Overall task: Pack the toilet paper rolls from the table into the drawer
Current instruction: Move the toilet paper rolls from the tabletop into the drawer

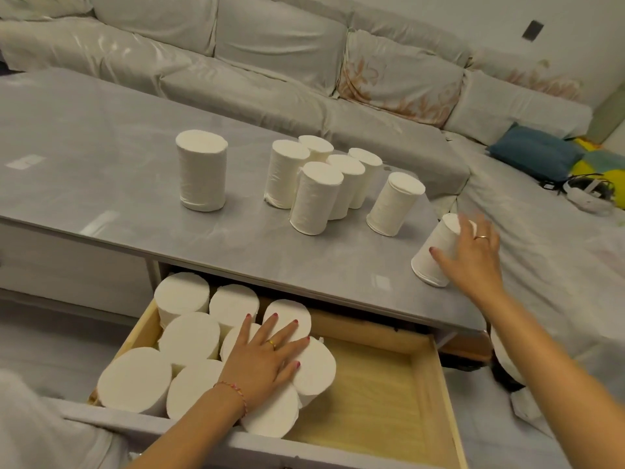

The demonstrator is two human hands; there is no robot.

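Right hand (pixel 473 255) wraps a roll (pixel 436 252) at the bench's (pixel 101 147) right edge | left hand (pixel 267 357) lies flat, fingers spread, on packed rolls (pixel 189 336) filling the drawer's (pixel 382 377) left half | seven rolls (pixel 318 177) left on the bench | judged roughly half done

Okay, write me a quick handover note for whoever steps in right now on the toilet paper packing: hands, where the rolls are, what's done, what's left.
Left hand: open, palm flat on the packed rolls in the drawer.
Right hand: fingers wrapped around a tilted roll at the table's near right edge.
Done: the drawer's left part is filled with upright rolls; its right part is bare.
Left: the roll in hand, plus seven standing on the table: one apart, a cluster of five, one to the right.
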